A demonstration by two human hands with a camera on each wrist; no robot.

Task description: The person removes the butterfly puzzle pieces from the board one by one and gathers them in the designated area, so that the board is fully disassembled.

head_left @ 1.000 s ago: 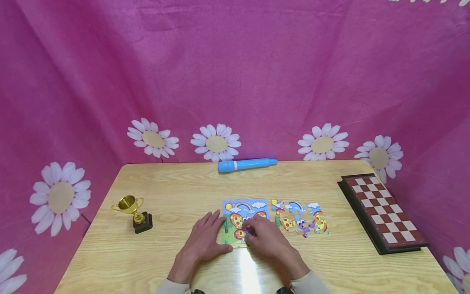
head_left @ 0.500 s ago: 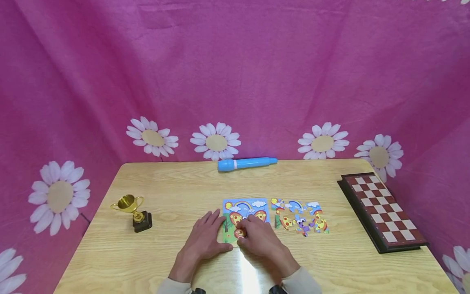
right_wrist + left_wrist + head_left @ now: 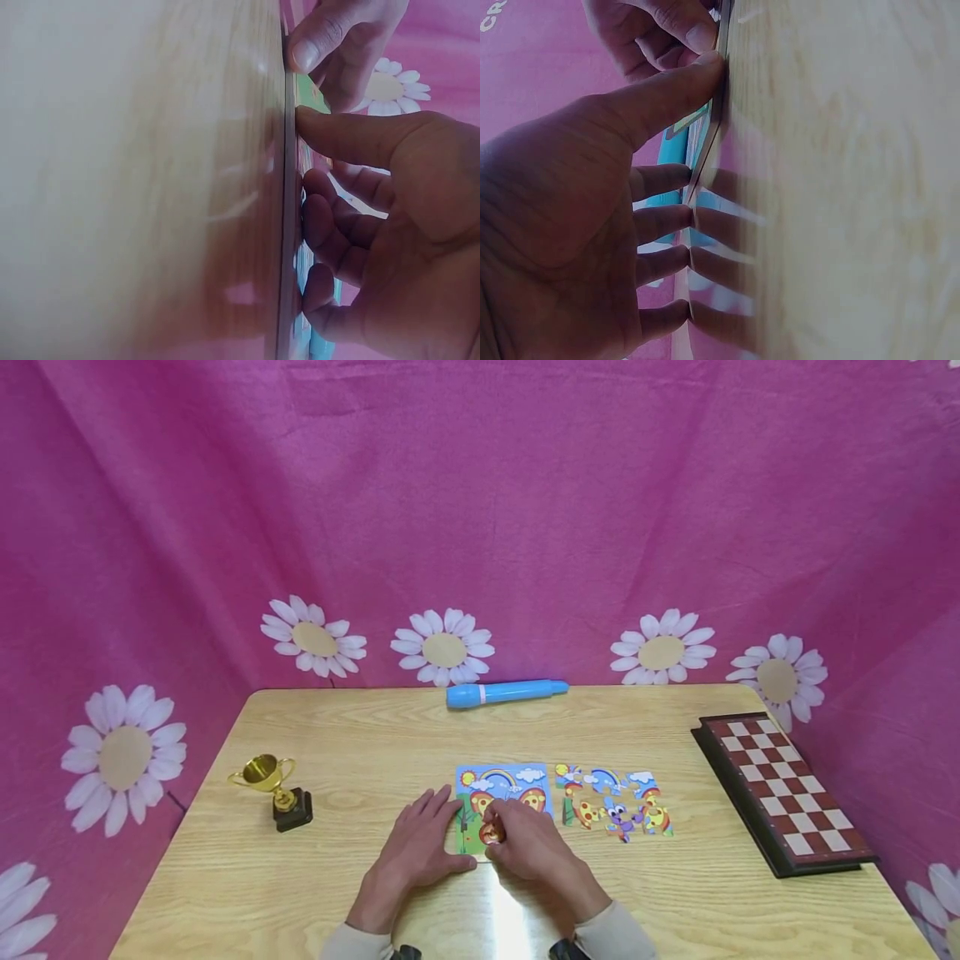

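Note:
A butterfly jigsaw puzzle (image 3: 468,777) lies flat at the table's middle, with a sun, rainbow and clouds along its top. My left hand (image 3: 420,843) rests at its left side, fingers extended and spread on the table. In the left wrist view, the left thumb (image 3: 705,66) lies against the puzzle's near edge. My right hand (image 3: 528,839) covers the lower right of the picture, fingers curled. Between its thumb and index finger is a snail puzzle piece (image 3: 492,833), shiny with glare. In the right wrist view that green piece (image 3: 311,91) is tilted up from the board.
Several loose puzzle pieces (image 3: 617,814) lie right of the board. A gold trophy cup (image 3: 283,797) stands at left, a red-and-white chessboard (image 3: 783,789) at right. A blue marker-shaped tube (image 3: 506,693) lies at the back edge, before a pink flowered cloth (image 3: 480,510).
My right hand has shifted left across the puzzle to the snail piece, which now tilts and catches the light. The left hand stays in place.

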